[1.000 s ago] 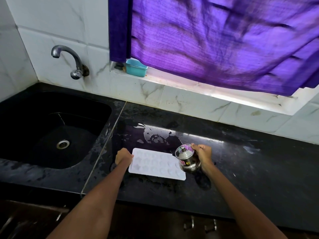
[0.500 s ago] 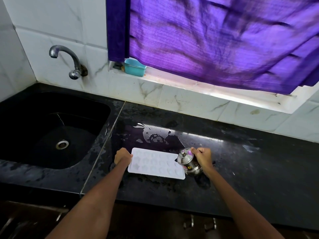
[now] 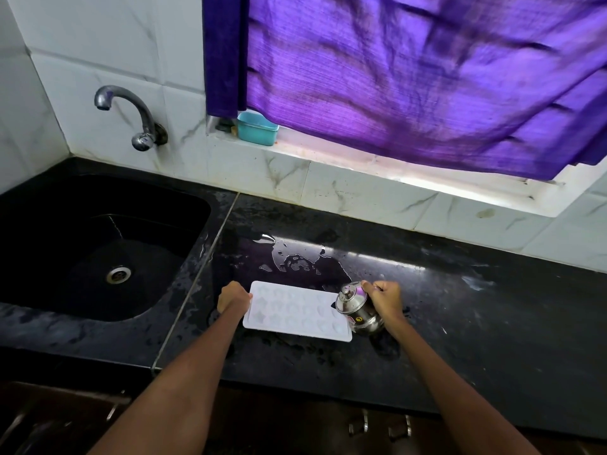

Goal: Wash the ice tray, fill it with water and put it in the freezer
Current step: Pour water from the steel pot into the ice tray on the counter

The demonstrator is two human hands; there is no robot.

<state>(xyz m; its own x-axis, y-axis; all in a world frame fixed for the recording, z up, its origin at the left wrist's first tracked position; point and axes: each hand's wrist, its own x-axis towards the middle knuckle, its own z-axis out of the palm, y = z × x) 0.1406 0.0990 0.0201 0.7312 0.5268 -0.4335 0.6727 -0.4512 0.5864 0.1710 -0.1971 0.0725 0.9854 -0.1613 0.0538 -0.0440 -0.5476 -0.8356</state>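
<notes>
We log left hand gripping the white ice tray, right hand tilting a steel pot over it, wet black surface, sink left.

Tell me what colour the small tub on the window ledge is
The small tub is teal, seen in the head view, partly under the purple curtain.

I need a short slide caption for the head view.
Left hand steadies white ice tray; right hand tips steel pot over it.
</notes>
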